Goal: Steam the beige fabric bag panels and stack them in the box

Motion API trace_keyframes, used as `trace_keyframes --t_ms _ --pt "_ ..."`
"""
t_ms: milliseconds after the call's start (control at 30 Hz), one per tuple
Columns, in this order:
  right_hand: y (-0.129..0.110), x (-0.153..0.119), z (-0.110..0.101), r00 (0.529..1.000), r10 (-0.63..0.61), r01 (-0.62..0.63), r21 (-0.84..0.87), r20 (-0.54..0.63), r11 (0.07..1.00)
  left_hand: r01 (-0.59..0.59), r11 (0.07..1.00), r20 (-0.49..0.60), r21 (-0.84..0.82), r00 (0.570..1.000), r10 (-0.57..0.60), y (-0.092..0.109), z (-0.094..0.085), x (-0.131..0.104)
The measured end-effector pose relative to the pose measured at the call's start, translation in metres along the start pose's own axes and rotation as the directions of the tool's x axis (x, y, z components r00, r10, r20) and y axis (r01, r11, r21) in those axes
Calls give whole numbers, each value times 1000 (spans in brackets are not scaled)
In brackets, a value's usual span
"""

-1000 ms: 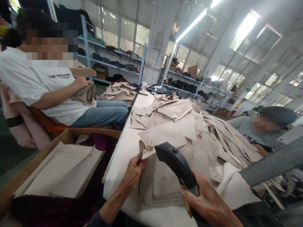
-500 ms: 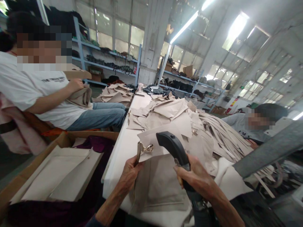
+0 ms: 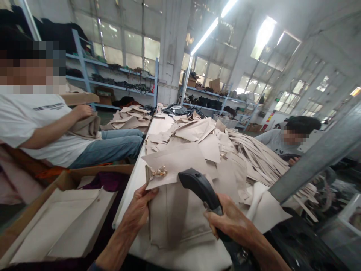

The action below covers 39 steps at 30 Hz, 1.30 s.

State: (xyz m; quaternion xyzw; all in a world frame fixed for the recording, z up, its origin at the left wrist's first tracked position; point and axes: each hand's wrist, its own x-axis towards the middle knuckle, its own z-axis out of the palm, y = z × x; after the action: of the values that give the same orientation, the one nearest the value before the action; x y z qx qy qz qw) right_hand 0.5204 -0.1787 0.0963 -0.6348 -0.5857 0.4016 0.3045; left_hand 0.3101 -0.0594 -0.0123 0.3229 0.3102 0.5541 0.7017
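One beige fabric panel [image 3: 176, 216] is pinched in your left fingers [image 3: 149, 192]. Your right fingers [image 3: 218, 213] grip the black handheld tool [image 3: 199, 187].

The left arm [image 3: 120, 241] wears 1 sleeve [image 3: 96, 267] — dark blue.

At nine o'clock sits a person in a white shirt [image 3: 47, 124] and blue jeans [image 3: 113, 145], holding brown cloth [image 3: 86, 128]. An open cardboard box [image 3: 66, 177] with purple cloth [image 3: 104, 182] in it lies at eight o'clock. Blue shelving [image 3: 84, 69] piled with dark goods stands at eleven, a pale column [image 3: 169, 56] at twelve, and a lit tube lamp [image 3: 205, 35] hangs toward one. A person in grey [image 3: 272, 140] is at three, partly behind a slanting metal bar [image 3: 316, 156].
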Motion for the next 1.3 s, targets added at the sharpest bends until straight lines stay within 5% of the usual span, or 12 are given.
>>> trace_keyframes --t_ms 233,433,567,900,1167,1300 --pt "5 -8 -6 999 -8 7 -8 -40 1000 -58 998 22 -7 998 59 15 18 21" --pt "8 -25 -10 998 21 -25 -59 -63 998 -10 993 -228 -117 973 -17 -8 15 49" --pt "16 -38 -11 994 66 -79 -148 -89 986 8 988 -297 -152 954 -54 -21 3 66" --pt "51 -63 35 959 277 -242 -341 58 908 -22 980 -308 -200 950 -42 -46 -12 77" --pt "66 -27 65 984 143 -91 -386 107 918 -54 978 -298 -202 955 -9 -52 -12 75" --pt "56 -30 56 984 152 -111 -358 89 927 -69 979 -312 -193 950 5 -50 -10 74"
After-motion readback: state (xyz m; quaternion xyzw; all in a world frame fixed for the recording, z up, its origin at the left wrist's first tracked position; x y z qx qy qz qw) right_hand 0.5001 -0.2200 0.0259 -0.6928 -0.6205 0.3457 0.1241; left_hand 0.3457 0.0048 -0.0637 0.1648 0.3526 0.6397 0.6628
